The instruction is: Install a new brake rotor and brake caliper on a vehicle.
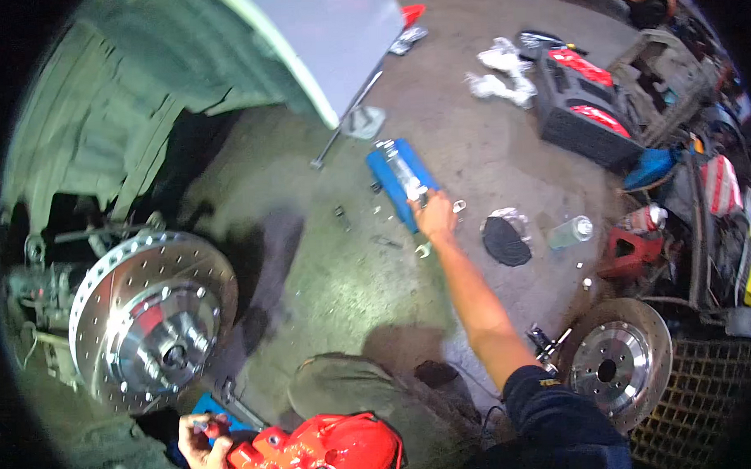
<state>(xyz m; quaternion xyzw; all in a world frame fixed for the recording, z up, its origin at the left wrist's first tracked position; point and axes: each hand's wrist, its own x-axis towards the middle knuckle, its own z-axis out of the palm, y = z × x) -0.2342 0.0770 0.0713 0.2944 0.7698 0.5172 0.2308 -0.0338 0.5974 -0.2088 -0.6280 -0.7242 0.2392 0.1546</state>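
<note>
Low in the picture, my left hand (203, 451) is closed at the left end of a glossy red brake caliper (329, 447). A small red piece shows between its fingers, and part of the caliper is cut off by the lower edge. My right arm stretches forward to a blue case (397, 177) on the floor. There my right hand (434, 216) has its fingers curled at the near end of a long shiny metal tool (400, 169) lying on the case. The fingertips are partly hidden. A drilled brake disc (159, 316) is mounted on the hub at the left.
Another disc (620, 362) stands at the lower right, beside a metal grate (695, 393). A black foam box (582, 116) with red parts, a clear bottle (570, 232), a dark round pad (506, 240) and a red stand (631, 252) lie rightward. A car fender (327, 38) overhangs the top.
</note>
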